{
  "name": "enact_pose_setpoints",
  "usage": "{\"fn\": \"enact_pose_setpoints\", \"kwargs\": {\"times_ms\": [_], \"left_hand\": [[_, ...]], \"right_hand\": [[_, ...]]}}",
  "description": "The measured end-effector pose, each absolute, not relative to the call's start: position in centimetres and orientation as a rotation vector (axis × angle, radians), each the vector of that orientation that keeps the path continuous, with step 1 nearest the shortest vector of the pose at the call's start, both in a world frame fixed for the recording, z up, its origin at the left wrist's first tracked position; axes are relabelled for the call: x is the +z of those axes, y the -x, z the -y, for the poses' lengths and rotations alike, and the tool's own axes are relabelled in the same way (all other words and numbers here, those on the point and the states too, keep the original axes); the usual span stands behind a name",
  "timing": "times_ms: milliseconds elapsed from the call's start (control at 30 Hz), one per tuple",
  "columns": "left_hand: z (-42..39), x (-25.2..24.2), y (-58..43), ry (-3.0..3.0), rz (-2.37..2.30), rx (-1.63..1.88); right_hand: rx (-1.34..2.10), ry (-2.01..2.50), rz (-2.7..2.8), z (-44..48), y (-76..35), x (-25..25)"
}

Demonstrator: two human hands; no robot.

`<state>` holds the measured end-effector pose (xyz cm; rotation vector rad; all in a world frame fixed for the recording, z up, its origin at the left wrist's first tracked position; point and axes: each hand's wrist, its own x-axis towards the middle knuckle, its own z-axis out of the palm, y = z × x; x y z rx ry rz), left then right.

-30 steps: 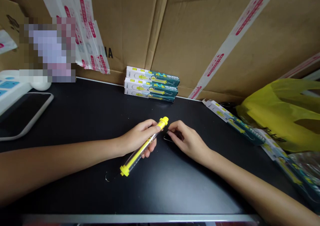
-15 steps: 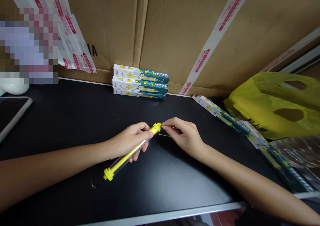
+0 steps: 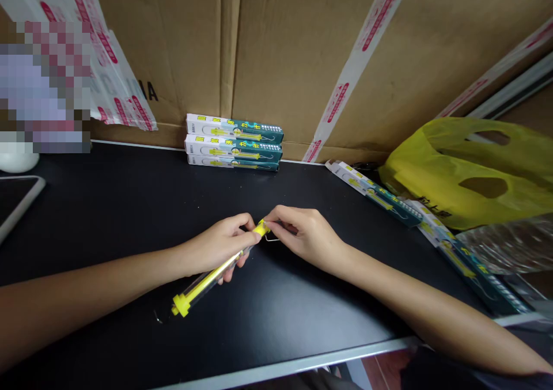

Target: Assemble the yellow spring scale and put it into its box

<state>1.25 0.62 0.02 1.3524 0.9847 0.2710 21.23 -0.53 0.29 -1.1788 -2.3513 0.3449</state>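
Note:
A spring scale [image 3: 207, 280] with a clear tube and yellow end caps lies slantwise in my left hand [image 3: 228, 241], whose fingers are wrapped round its upper part. A small metal hook [image 3: 158, 317] hangs from its lower end, towards the near left. At the upper cap, my right hand [image 3: 302, 228] pinches a thin wire loop [image 3: 272, 239] between thumb and forefinger. Part of the loop is hidden behind the fingers, so I cannot tell whether both its ends sit in the cap.
Several spring scale boxes [image 3: 233, 145] are stacked against a large cardboard box [image 3: 285, 61]. More boxes [image 3: 375, 194] lie on the black table [image 3: 129, 200] at right, beside a yellow plastic bag [image 3: 432, 165] and clear plastic [image 3: 505, 243]. A phone-like device [image 3: 19, 205] is at left.
My right hand has moved left, closer against the upper cap, with the wire loop in its fingers. The whole view has shifted slightly; my left hand still holds the spring scale.

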Motion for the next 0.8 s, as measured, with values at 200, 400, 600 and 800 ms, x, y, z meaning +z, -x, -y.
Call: {"fn": "enact_pose_setpoints", "kwargs": {"times_ms": [200, 400, 600, 800], "left_hand": [[-0.4, 0.1, -1.5, -1.341, -0.987, 0.296], [-0.2, -0.4, -1.7, -1.342, -0.949, 0.307], [0.1, -0.7, -1.4, -1.306, -0.918, 0.415], [0.2, -0.9, -1.3, -1.241, -0.870, 0.561]], "right_hand": [[0.075, 1.090, 2.589, 0.8, -20.7, 0.6], [0.105, 1.066, 2.594, 1.0, -20.2, 0.7], [0.666, 1.037, 1.992, 1.0, -19.6, -0.5], [1.226, 1.041, 1.397, 1.0, -18.7, -1.6]]}}
